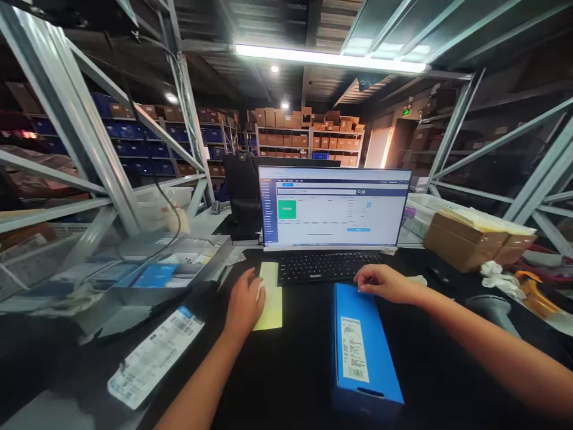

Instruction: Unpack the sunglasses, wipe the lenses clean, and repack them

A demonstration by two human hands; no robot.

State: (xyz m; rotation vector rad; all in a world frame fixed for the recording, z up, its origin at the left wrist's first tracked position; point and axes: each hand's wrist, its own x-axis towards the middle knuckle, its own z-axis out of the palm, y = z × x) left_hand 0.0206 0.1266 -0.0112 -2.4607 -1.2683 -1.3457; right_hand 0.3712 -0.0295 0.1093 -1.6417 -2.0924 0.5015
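Before me, the blue box [367, 343] lies closed and labelled right of centre on the worktop [286, 376], right hand [384, 283] curled at its far end, grip unclear, left hand [245, 303] loosely parted over yellow paper [273, 307], white packet [156, 355] untouched at left.

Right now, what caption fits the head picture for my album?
Left hand over yellow paper, right hand at a blue box, before a glowing monitor.

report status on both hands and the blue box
Left hand at yellow paper. Right hand at far end of blue box, label up. Keyboard just beyond.
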